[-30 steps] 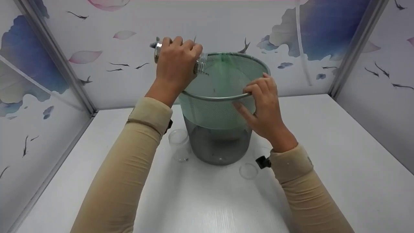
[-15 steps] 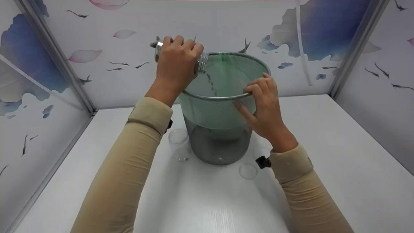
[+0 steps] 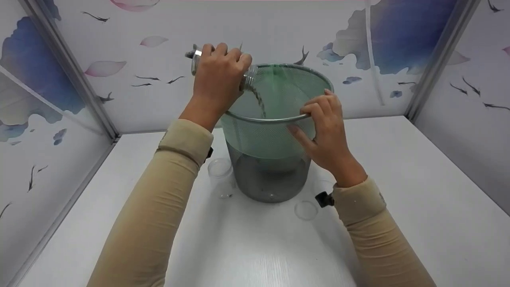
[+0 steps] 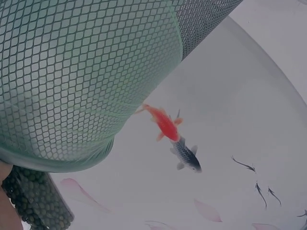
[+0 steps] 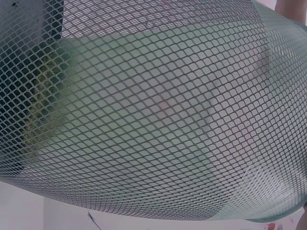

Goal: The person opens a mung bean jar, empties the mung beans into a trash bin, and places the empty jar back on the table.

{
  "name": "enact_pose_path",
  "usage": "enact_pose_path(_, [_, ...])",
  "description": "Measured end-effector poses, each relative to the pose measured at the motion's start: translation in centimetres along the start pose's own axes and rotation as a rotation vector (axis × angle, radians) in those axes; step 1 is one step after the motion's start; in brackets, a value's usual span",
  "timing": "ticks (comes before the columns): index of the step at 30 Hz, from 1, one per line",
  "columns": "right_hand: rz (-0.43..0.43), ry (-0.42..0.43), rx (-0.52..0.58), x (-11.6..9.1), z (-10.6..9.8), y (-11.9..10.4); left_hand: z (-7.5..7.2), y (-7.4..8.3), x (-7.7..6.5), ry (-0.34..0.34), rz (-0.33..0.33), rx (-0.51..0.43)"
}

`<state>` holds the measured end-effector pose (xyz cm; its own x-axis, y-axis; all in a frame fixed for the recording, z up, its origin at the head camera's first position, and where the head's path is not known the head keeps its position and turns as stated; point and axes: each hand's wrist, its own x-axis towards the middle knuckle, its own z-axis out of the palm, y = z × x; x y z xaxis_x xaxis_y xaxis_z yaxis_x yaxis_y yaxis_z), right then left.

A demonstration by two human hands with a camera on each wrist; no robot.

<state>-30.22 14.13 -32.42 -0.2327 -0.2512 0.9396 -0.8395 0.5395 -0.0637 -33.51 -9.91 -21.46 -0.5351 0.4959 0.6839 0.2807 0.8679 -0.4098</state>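
My left hand grips a clear jar, tilted on its side over the left rim of a wire mesh wastebasket. Small round green beans fall from its mouth in a thin stream into the wastebasket. In the left wrist view, the green beans show through the jar wall. A green bag lines the wastebasket and is folded over its rim. My right hand holds the rim on the right, fingers over the edge and thumb outside. In the right wrist view, mesh and green lining fill most of the frame.
A clear empty jar stands on the white table, left of the wastebasket. A clear round lid lies in front at right, with another clear round piece behind it. Printed panels enclose the table behind and at both sides.
Only a few beans were at the jar mouth at first; now they fall in an unbroken stream. The left hand has tilted the jar slightly more. The right hand stays in place.
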Motion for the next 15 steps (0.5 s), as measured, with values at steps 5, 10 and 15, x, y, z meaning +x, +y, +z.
enact_pose_path(5, [0.008,-0.009,-0.008,-0.06,0.00,-0.03,0.09,0.01,-0.03,0.008,0.006,0.007])
enact_pose_path(10, [0.010,-0.014,-0.018,-0.06,-0.03,-0.05,0.11,-0.04,-0.07,0.008,0.007,0.007])
enact_pose_path(15, [0.007,-0.010,-0.024,-0.09,-0.04,0.02,0.09,0.00,0.00,0.012,0.008,0.015])
